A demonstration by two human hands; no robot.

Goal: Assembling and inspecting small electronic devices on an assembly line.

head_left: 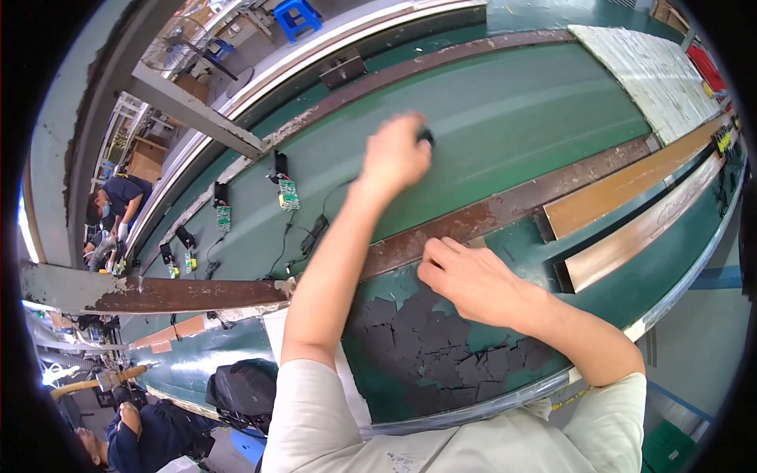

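My left hand [398, 154] is stretched out over the green conveyor belt [520, 102], its fingers closed round a small black object [426, 136]. Motion blurs that object, and most of it is hidden by the hand. My right hand [467, 277] is at the brown rail on the near side of the belt, fingers curled; whatever they hold, if anything, is out of sight. Below it, many flat black pieces [426, 343] lie spread and overlapping on the green tabletop. A black cable [315, 234] lies on the belt beside my left forearm.
Green circuit boards [289, 195] with black housings sit along the belt to the left. Two long copper-coloured metal channels [631, 185] lie at the right. A grey metal post and crossbar [197, 106] stand at the left. Co-workers [126, 197] are at the far left and lower left.
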